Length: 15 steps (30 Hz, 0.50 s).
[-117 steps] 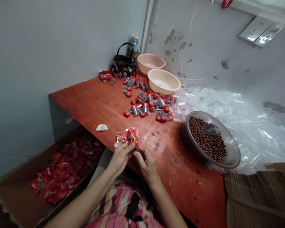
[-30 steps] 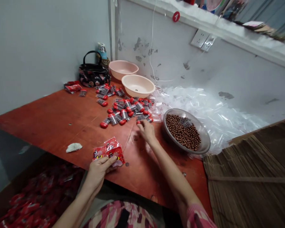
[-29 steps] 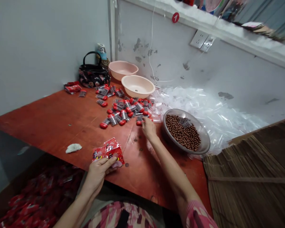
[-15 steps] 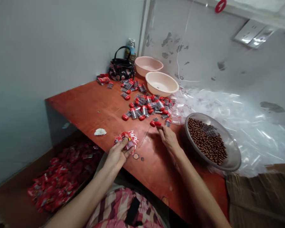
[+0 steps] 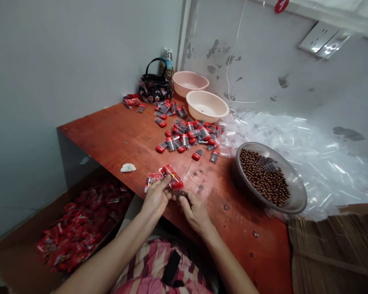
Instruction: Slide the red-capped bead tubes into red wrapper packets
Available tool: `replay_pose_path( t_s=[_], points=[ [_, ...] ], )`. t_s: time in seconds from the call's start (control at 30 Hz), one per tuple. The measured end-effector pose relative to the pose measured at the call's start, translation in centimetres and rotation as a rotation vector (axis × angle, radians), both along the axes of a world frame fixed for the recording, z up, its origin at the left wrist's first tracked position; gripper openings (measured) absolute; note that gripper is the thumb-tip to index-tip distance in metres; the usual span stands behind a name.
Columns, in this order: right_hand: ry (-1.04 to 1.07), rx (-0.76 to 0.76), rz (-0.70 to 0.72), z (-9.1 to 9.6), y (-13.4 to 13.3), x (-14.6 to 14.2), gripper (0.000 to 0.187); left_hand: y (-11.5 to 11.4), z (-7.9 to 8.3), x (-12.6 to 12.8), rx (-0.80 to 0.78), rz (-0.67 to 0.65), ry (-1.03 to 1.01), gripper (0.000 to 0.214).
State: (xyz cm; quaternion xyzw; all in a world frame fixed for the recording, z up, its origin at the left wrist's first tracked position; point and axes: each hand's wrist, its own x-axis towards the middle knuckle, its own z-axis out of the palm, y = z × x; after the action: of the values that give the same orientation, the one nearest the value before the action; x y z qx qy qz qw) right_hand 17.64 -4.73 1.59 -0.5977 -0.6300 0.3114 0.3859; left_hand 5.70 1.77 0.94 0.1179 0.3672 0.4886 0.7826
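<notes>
My left hand (image 5: 157,195) is closed on a red printed wrapper (image 5: 169,173) over the table's front edge. More red wrappers (image 5: 152,179) lie beside its fingers. My right hand (image 5: 194,210) pinches a small clear bottle with a red cap (image 5: 178,185), its dark contents partly covered by the fingers. The red cap meets the wrapper between the two hands. Beyond them lies a heap of similar red-capped bottles (image 5: 184,139), with two loose ones nearer, one a red-capped bottle (image 5: 214,156) standing apart from the heap.
A grey basin (image 5: 300,196) of brown balls (image 5: 263,175) stands at the right, before a pile of clear empty bottles (image 5: 319,159). Two pink basins (image 5: 207,106), a flowered handbag (image 5: 155,90) and a flask (image 5: 168,61) are at the back. A box of red packets (image 5: 76,232) sits lower left.
My right hand has picked up a red-capped bottle near the heap and brought it back to my left hand. The wrapper in my left hand now meets the bottle's cap.
</notes>
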Motion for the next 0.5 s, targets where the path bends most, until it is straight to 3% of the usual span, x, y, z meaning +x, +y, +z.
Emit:
replay_pose_path(
  t_s=[0.17, 0.3, 0.5],
  points=[
    [0.084, -0.076, 0.031, -0.7, -0.2, 0.3, 0.018, -0.3, 0.3, -0.1, 0.154, -0.034, 0.063, 0.017],
    [0.141, -0.063, -0.043, -1.1, -0.3, 0.2, 0.017, -0.3, 0.3, -0.2, 0.237, -0.127, 0.108, 0.019],
    [0.150, 0.001, -0.128, -1.3, -0.4, -0.2, 0.018, -0.6, 0.3, -0.1, 0.162, -0.199, 0.125, 0.019]
  ],
)
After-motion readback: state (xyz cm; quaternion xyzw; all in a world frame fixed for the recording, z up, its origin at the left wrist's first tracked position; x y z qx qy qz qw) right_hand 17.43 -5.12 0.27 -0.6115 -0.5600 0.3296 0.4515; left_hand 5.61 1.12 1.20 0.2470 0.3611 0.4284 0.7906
